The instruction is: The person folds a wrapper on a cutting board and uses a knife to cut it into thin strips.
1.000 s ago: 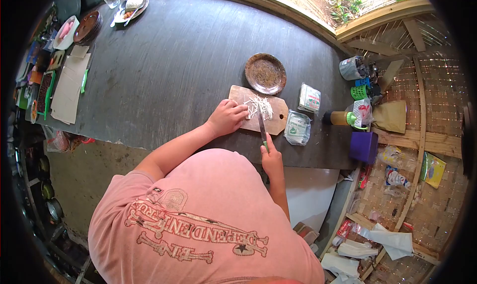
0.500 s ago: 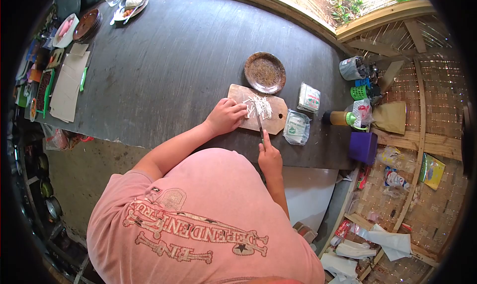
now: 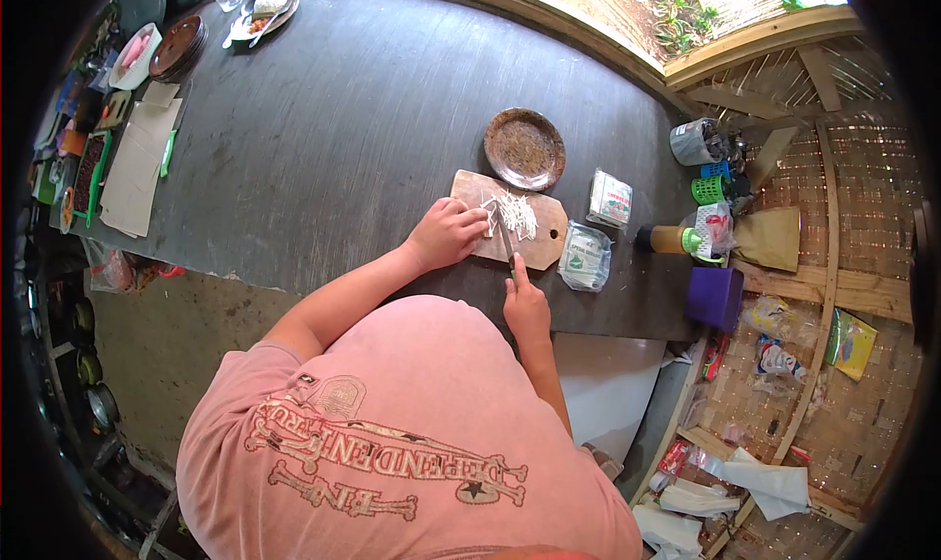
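A wooden cutting board lies on the dark table, bearing thin white strips. At the board's left part, my left hand has its fingers curled down on some white pieces. My right hand is closed round the handle of a knife, whose blade lies among the strips, close to my left fingers. Just beyond the board sits a round brown plate. Two plastic-wrapped packs, one white and one pale green, lie to the right of the board.
Toward the right edge of the table stand a bottle with a green cap, a purple box and small baskets. Far left are cardboard sheets, a green knife, stacked brown plates and a plate of food.
The knife and my right hand have shifted slightly left, bringing the blade nearer my left fingers. My left hand stays in about the same place on the board.
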### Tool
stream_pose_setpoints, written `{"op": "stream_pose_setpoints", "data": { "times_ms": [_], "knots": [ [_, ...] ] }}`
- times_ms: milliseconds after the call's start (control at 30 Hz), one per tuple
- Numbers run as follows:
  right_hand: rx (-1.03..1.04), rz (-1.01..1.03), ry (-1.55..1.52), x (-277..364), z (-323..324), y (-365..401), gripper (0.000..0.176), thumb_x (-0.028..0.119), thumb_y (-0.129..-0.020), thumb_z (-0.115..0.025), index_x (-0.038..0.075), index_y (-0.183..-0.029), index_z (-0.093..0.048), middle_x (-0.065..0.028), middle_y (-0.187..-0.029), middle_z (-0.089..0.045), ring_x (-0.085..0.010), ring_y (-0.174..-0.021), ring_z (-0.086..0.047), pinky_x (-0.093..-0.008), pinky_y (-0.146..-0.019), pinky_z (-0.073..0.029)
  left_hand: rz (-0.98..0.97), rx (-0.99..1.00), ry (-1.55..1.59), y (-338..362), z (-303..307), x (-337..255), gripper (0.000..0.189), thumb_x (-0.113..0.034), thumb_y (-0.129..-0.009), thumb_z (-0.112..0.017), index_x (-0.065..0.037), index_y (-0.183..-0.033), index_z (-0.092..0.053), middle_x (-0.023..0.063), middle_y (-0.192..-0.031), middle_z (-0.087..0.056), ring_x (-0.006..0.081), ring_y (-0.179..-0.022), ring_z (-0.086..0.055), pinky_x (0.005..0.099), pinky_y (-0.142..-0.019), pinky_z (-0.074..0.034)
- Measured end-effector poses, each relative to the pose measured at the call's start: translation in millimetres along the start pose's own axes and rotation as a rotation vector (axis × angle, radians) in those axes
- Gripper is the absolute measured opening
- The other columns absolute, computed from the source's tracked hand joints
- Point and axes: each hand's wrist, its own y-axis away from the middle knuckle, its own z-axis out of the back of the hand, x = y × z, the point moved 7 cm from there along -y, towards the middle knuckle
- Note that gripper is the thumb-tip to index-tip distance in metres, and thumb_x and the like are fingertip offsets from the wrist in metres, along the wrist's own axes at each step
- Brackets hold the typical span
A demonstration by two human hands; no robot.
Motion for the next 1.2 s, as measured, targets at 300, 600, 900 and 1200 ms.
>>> {"op": "stream_pose_setpoints", "data": {
  "times_ms": [300,600,900,1200],
  "knots": [
    [-0.019,-0.034,-0.094,-3.5,13.3,16.8,0.062,0.025,-0.112,-0.064,0.026,-0.171,-0.048,-0.0303,-0.091,-0.074,-0.0545,-0.086,-0.072,-0.0625,-0.074,-0.053,0.004,0.015,-0.007,-0.7,1.2,0.0,0.039,-0.020,-0.084,-0.082,-0.020,-0.122,-0.074,-0.0050,-0.135,-0.071,0.0221,-0.116,-0.065,0.0448,-0.110,-0.050],
    [0.016,0.044,-0.027,4.1,-1.3,12.4,0.061,0.025,-0.112,-0.063,0.025,-0.171,-0.047,-0.0303,-0.091,-0.074,-0.0539,-0.083,-0.072,-0.0638,-0.074,-0.055,0.005,0.000,0.010,1.6,0.7,0.8,0.039,-0.020,-0.085,-0.082,-0.020,-0.123,-0.076,-0.0045,-0.128,-0.074,0.0227,-0.116,-0.066,0.0457,-0.113,-0.050],
    [-0.005,-0.029,0.037,-1.3,6.9,6.8,0.060,0.026,-0.112,-0.063,0.025,-0.170,-0.048,-0.0294,-0.093,-0.076,-0.0536,-0.087,-0.074,-0.0640,-0.076,-0.055,0.013,0.015,0.009,0.8,-1.4,1.2,0.039,-0.020,-0.085,-0.082,-0.021,-0.123,-0.076,-0.0046,-0.125,-0.075,0.0226,-0.117,-0.066,0.0457,-0.112,-0.050],
    [0.043,0.031,0.026,6.0,2.3,12.8,0.060,0.026,-0.112,-0.062,0.024,-0.171,-0.047,-0.0273,-0.095,-0.077,-0.0514,-0.088,-0.074,-0.0634,-0.078,-0.057,0.005,0.015,-0.003,1.1,-0.6,0.6,0.038,-0.020,-0.085,-0.082,-0.022,-0.123,-0.076,-0.0050,-0.123,-0.075,0.0217,-0.117,-0.066,0.0444,-0.112,-0.050]
  ]
}}
